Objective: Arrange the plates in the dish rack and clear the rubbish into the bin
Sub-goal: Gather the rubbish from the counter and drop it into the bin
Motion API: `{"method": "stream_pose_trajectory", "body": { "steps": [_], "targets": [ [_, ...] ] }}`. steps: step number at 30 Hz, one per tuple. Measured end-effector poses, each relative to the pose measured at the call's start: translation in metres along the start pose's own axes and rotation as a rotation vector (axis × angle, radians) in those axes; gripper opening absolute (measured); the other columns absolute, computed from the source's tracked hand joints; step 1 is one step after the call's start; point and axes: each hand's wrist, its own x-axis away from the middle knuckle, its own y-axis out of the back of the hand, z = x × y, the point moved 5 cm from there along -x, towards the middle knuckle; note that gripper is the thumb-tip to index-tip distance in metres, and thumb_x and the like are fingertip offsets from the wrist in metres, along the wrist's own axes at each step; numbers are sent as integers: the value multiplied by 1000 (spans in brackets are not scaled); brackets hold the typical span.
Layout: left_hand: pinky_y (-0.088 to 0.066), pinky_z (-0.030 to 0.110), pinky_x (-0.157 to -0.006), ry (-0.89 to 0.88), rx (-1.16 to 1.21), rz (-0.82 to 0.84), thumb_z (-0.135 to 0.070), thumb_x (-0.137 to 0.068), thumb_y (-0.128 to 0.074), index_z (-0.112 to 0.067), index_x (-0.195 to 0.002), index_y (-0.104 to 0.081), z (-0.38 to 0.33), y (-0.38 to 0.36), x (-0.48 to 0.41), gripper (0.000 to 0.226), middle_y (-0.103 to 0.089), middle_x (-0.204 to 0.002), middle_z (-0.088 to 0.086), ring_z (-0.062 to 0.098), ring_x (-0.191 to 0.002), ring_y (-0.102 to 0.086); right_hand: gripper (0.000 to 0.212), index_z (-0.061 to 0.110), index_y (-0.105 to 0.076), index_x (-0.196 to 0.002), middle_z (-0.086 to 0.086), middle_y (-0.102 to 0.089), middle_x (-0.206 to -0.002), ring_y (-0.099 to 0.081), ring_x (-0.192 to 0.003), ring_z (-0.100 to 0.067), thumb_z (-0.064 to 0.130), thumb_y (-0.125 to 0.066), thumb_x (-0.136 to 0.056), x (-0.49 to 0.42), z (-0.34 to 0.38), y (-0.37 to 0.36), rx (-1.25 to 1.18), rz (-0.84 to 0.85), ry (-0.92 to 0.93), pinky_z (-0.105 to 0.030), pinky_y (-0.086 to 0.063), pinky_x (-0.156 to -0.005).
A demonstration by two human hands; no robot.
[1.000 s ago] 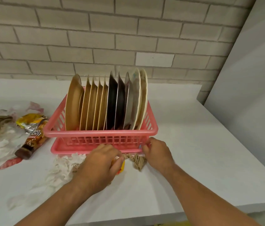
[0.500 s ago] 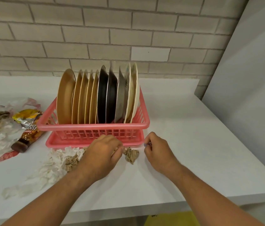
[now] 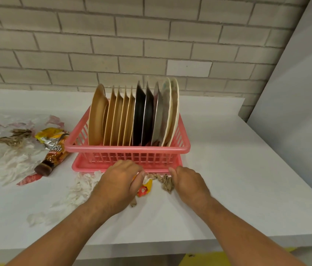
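Note:
A pink dish rack point(image 3: 128, 149) stands on the white counter with several plates point(image 3: 120, 120) upright in it: tan ones at the left, two black, then grey and cream. Just in front of it my left hand point(image 3: 118, 186) curls its fingers round a yellow and red wrapper point(image 3: 145, 188). My right hand point(image 3: 189, 184) is beside it, fingers curled onto a brown crumpled paper point(image 3: 167, 182) by the rack's tray edge. No bin is in view.
Crumpled white tissue point(image 3: 82, 187) lies left of my left hand. Further left are a brown and yellow snack packet point(image 3: 55, 148), a red scrap point(image 3: 29, 178), more tissue point(image 3: 15, 164) and twisted brown paper point(image 3: 11, 138). A grey wall point(image 3: 295, 112) bounds the counter's right side.
My right hand left the rack's front corner and came down onto the brown paper. My left hand stayed over the wrapper, which now shows more beneath its fingers.

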Motion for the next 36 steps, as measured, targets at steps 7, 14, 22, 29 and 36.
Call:
{"method": "stream_pose_trajectory", "body": {
  "steps": [7, 14, 22, 29, 36],
  "targets": [
    [-37, 20, -78, -9, -3, 5, -32, -95, -48, -25, -97, -64, 12, 2, 7, 18, -60, -93, -13, 6, -87, -48, 26, 16, -59, -107, -1, -54, -111, -47, -102, -20, 27, -36, -101, 3, 25, -10, -69, -21, 242, -36, -42, -89],
    [-40, 22, -80, -23, 14, 33, -34, -96, -45, -25, -101, -63, 20, -5, 8, 21, -59, -98, -12, 7, -90, -47, 29, 22, -48, -88, 5, -43, -97, -40, -88, -15, 48, -38, -97, 12, 28, -32, 48, 9, 187, -32, -40, -79],
    [-36, 18, -80, -44, 42, 31, -35, -97, -44, -25, -102, -63, 20, -5, 8, 22, -59, -97, -13, 5, -89, -45, 29, 23, -46, -81, 7, -55, -75, -47, -77, -15, 48, -43, -94, 25, 19, -28, -8, -45, 65, -32, -41, -65],
    [-40, 21, -82, -49, 43, 53, -38, -97, -43, -26, -108, -62, 26, 7, -4, 24, -57, -103, -13, 7, -96, -48, 32, 23, -33, -67, 5, -43, -84, -44, -76, -13, 22, -46, -96, 25, 16, -8, -39, 2, 103, -21, -30, -65],
    [-36, 27, -98, -84, -52, 256, -49, -92, -48, -30, -130, -48, 21, -11, -7, 42, -50, -129, -11, 9, -116, -42, 22, 30, -41, -83, 4, -60, -91, -59, -87, -15, 11, -37, -94, 33, 14, 3, -228, 70, -25, -26, -50, -69]
  ]
}}
